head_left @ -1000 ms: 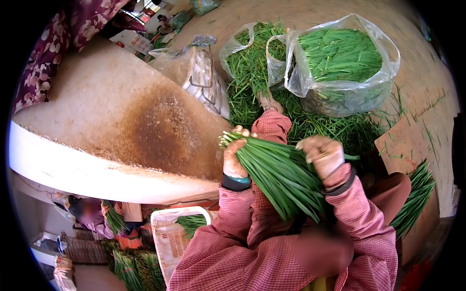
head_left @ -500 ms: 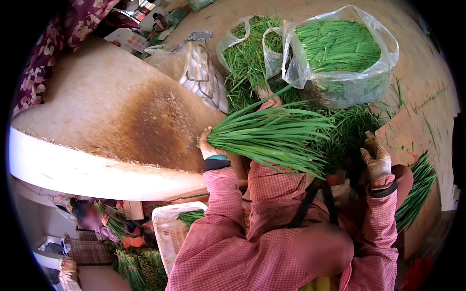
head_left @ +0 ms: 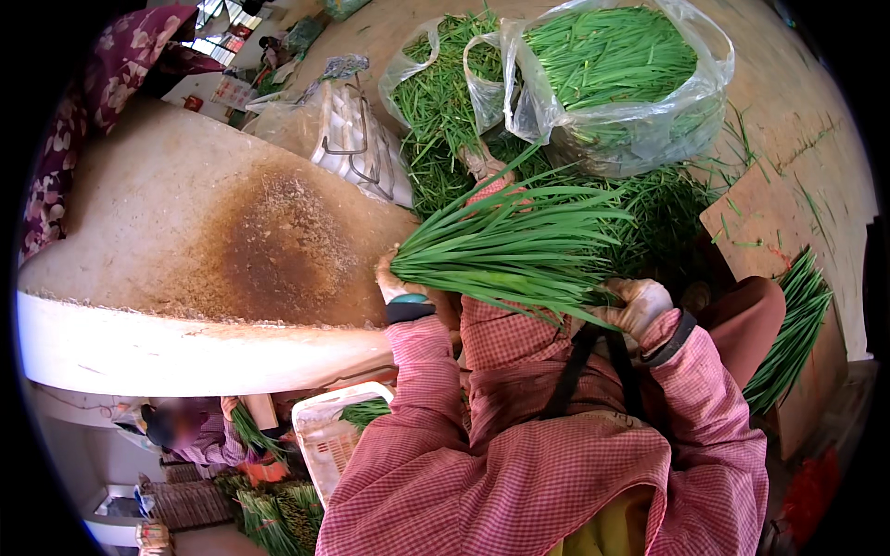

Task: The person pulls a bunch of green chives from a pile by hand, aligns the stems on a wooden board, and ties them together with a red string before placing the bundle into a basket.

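A loose bunch of garlic chives fans out in front of me, its long flat green leaves spreading to the right. My left hand, gloved and with a dark band at the wrist, is closed round the stem end, close to the table's right edge. At the leaf tips, my right hand has its gloved fingers curled in against the leaves; the fingertips are partly hidden. Beneath the bunch lies a dark heap of loose leaves.
A brown-stained table fills the left. Clear plastic bags of greens stand ahead. More chives lie on a board at right. A white crate sits lower left, with a person handling greens beyond it.
My right hand has come in from the right, its spread fingers curling at the leaf tips. The left hand keeps its hold on the bunch. The whole view has shifted slightly.
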`<state>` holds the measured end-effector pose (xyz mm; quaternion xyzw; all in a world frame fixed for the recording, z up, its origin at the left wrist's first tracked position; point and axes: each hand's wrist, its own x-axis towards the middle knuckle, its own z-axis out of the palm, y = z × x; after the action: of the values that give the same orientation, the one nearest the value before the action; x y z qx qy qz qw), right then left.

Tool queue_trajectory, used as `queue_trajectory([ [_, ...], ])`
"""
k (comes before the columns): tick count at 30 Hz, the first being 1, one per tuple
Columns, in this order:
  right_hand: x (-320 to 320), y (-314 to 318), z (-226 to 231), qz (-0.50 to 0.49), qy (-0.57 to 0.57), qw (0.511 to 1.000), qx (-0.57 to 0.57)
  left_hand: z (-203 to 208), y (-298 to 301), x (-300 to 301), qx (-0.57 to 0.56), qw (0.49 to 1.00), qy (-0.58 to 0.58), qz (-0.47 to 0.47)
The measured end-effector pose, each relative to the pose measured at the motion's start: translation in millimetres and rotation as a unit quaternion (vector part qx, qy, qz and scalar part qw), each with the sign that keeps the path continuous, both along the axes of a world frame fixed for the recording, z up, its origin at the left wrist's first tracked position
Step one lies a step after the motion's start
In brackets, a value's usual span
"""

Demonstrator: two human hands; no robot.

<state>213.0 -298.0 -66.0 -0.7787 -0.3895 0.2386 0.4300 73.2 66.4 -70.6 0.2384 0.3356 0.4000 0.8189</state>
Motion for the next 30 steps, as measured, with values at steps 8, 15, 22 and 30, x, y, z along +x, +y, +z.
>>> queue_trajectory([
  [8,4,24,32,-0.056,0.526,0.750,0.397,-38,4,1,-0.071,0.994,0.078,-0.040],
  [15,16,-57,52,0.059,0.392,0.907,0.146,-60,-2,-9,-0.155,0.981,0.114,0.016],
  [22,-23,15,-10,-0.039,-0.162,0.983,-0.082,-66,2,-2,-0.162,0.977,0.136,0.023],
  [30,-35,27,19,0.012,0.453,0.875,0.172,-84,11,-8,-0.159,0.983,0.095,0.006],
])
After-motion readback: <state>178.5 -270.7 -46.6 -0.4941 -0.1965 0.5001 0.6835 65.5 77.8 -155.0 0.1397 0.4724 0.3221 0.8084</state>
